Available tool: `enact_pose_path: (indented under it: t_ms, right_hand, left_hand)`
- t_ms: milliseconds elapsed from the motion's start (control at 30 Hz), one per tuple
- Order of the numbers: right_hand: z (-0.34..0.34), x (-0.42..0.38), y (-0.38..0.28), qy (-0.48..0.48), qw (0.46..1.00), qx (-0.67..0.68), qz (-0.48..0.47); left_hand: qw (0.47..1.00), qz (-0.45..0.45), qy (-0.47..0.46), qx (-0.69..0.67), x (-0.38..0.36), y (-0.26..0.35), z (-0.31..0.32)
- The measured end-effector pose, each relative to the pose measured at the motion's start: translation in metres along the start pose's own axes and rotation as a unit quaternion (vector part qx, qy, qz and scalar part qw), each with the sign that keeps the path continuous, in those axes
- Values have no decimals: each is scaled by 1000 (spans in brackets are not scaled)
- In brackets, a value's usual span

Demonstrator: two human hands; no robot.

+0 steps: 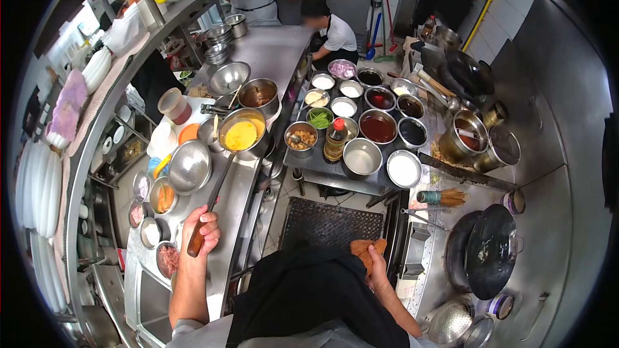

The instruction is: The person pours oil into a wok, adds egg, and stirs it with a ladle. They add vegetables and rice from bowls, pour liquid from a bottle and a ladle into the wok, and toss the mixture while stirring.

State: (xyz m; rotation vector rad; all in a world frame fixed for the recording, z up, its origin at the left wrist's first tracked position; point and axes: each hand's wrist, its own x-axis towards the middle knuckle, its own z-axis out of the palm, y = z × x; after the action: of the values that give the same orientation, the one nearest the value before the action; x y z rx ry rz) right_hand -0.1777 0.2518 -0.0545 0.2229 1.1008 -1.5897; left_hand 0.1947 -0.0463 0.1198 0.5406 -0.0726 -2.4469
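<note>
My left hand (204, 231) grips the wooden handle of a long ladle (213, 200). Its far end reaches into a steel bowl of yellow beaten egg (241, 134) on the steel counter (248, 180) to my left. My right hand (374, 261) rests near the stove's front edge and clutches an orange-brown cloth (362, 249). A black wok (489, 251) sits on the burner to the right of that hand. I wear a dark apron (316, 296).
A cart (335, 171) ahead holds several seasoning bowls and a sauce bottle (334, 140). Prep bowls, a strainer bowl (189, 166) and stacked white plates (39, 187) line the left. Pots (463, 140) crowd the right. Two people work at the far counter (329, 32).
</note>
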Motion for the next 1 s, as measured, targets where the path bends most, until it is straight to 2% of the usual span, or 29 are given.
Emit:
enact_pose_path:
  t_ms: [167, 233, 300, 333, 367, 467, 567, 633, 700, 733, 767, 867, 967, 1000]
  right_hand:
    - [-17, -11, -2, 5, 1000, 15, 16]
    - [-25, -15, -4, -7, 1000, 17, -2]
    - [-35, -19, -7, -15, 1000, 20, -2]
    - [-42, -22, -8, -18, 1000, 18, 0]
    - [-49, -24, -10, -18, 1000, 22, 0]
    - [-65, -34, -14, -20, 999, 39, -4]
    - [-79, -48, -18, -25, 999, 22, -31]
    - [-93, -51, -15, -23, 997, 36, -62]
    - [-108, -54, -13, -13, 995, 39, -96]
    - [-116, -56, -13, -10, 993, 29, -111]
    - [-118, -66, -19, 8, 994, 16, -108]
    - [-132, -78, -21, 61, 982, 39, -173]
    - [-149, -91, -11, 112, 967, 71, -219]
    - [-153, -97, -6, 152, 953, 89, -244]
  left_hand:
    - [1000, 29, -2, -3, -37, -21, 5]
    - [999, 5, -29, 34, -49, -36, 21]
    - [999, 35, 22, 28, -64, -63, 52]
    - [997, 17, 15, 76, -70, -67, 46]
    - [996, 45, 58, 60, -76, -79, 50]
    - [960, 35, 221, 167, -87, -112, 68]
    - [968, 18, 161, 190, -87, -155, 97]
    - [970, -36, 126, 203, -85, -166, 84]
    - [960, -90, 140, 226, -70, -185, 102]
    - [956, -132, 103, 239, -58, -197, 110]
    - [958, -162, 118, 207, -49, -221, 133]
    - [926, -287, 25, 246, 7, -239, 136]
    - [893, -375, -1, 249, 69, -282, 163]
    - [873, -427, -42, 234, 95, -296, 166]
